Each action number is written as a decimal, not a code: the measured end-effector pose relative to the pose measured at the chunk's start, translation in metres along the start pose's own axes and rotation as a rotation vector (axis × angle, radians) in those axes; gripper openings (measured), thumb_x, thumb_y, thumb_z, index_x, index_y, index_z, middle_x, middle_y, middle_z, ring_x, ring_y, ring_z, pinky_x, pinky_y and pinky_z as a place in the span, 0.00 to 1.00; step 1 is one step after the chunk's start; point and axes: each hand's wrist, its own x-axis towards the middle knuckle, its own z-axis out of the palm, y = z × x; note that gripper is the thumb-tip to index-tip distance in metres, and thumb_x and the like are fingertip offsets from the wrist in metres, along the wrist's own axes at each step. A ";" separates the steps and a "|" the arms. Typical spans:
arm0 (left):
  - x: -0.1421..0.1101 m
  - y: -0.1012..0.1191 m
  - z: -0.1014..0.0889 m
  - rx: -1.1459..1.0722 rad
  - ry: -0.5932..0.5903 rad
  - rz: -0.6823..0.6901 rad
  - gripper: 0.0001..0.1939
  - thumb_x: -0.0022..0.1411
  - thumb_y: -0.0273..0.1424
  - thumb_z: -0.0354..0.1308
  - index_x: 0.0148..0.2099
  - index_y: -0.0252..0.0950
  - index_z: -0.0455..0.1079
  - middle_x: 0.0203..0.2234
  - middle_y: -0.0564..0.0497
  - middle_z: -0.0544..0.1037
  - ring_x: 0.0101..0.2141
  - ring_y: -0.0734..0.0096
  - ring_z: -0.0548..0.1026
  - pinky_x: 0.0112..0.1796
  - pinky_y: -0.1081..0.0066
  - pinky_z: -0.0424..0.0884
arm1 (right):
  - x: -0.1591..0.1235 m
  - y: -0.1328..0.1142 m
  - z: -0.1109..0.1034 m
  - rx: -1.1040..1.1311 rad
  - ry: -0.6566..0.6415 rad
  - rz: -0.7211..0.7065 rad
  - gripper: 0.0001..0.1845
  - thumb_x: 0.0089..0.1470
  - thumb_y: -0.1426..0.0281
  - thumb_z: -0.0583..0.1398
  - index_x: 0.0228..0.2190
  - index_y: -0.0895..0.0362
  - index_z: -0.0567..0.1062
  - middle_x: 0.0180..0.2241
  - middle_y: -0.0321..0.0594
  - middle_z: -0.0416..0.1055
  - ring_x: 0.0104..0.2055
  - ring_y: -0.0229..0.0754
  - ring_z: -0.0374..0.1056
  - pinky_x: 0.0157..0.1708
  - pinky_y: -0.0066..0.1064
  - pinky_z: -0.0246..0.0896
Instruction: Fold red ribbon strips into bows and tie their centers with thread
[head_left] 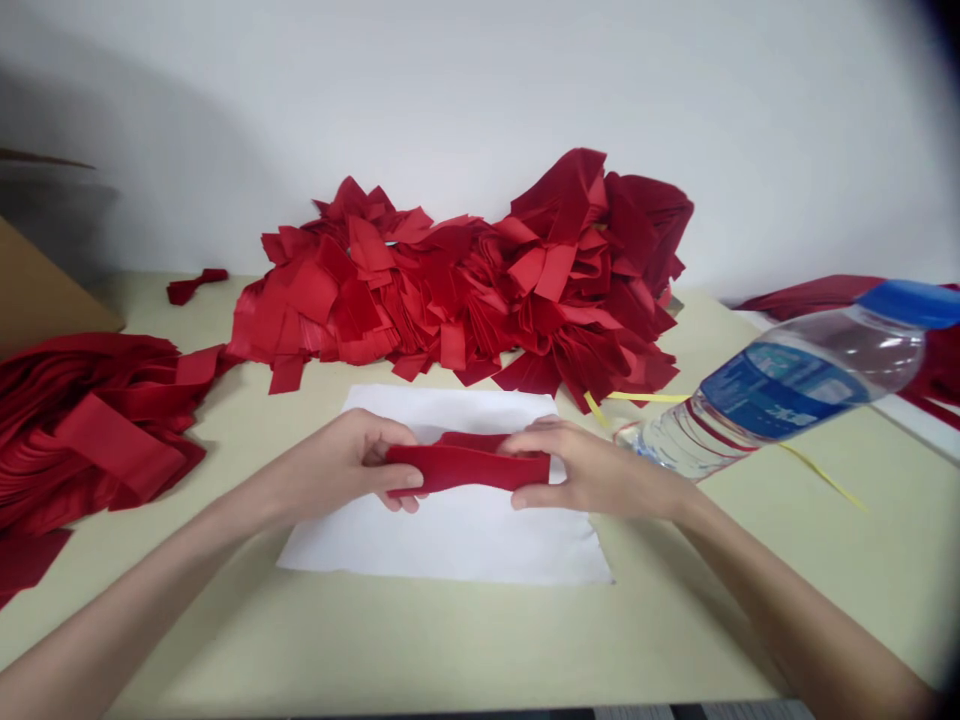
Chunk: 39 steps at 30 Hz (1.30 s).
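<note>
A red fabric strip (472, 470), folded over into a flat loop, is stretched between both hands above a white sheet (450, 545). My left hand (367, 465) pinches its left end, thumb on the near face and fingers behind. At the other end, my right hand (559, 465) grips the strip, with the thumb below and fingers reaching over the top edge. Parts of the fingers are hidden behind the fabric.
A heap of red fabric strips (450, 290) lies along the wall. More red strips (97, 420) are piled at left, near a small red bow (196, 286) and a cardboard box (45, 290). A water bottle (780, 385) stands at right, beside yellow ribbon (649, 398).
</note>
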 end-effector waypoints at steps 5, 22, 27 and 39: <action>-0.011 0.001 -0.027 0.134 0.064 0.028 0.08 0.57 0.33 0.56 0.37 0.38 0.73 0.26 0.52 0.79 0.28 0.71 0.76 0.30 0.75 0.72 | -0.007 0.022 -0.006 0.087 0.083 -0.094 0.15 0.48 0.57 0.60 0.29 0.57 0.74 0.40 0.43 0.67 0.46 0.45 0.61 0.48 0.39 0.55; 0.005 -0.023 -0.037 0.316 0.187 0.067 0.09 0.59 0.34 0.53 0.36 0.37 0.72 0.27 0.53 0.79 0.28 0.72 0.75 0.27 0.76 0.69 | 0.034 0.026 0.021 0.303 0.202 0.187 0.18 0.49 0.58 0.58 0.41 0.55 0.71 0.40 0.41 0.68 0.37 0.39 0.65 0.38 0.32 0.61; 0.002 -0.027 -0.044 0.217 0.205 0.063 0.08 0.58 0.34 0.54 0.35 0.37 0.72 0.28 0.51 0.79 0.30 0.70 0.76 0.33 0.73 0.72 | 0.037 0.022 0.017 0.327 0.122 0.192 0.14 0.43 0.61 0.62 0.21 0.58 0.70 0.32 0.37 0.65 0.27 0.33 0.59 0.30 0.29 0.57; 0.017 -0.051 -0.036 -0.186 0.313 -0.062 0.10 0.52 0.35 0.61 0.35 0.35 0.70 0.27 0.51 0.78 0.32 0.67 0.78 0.39 0.69 0.73 | 0.012 0.044 -0.001 0.919 0.441 0.348 0.21 0.42 0.62 0.65 0.40 0.56 0.74 0.25 0.32 0.66 0.28 0.33 0.62 0.36 0.31 0.62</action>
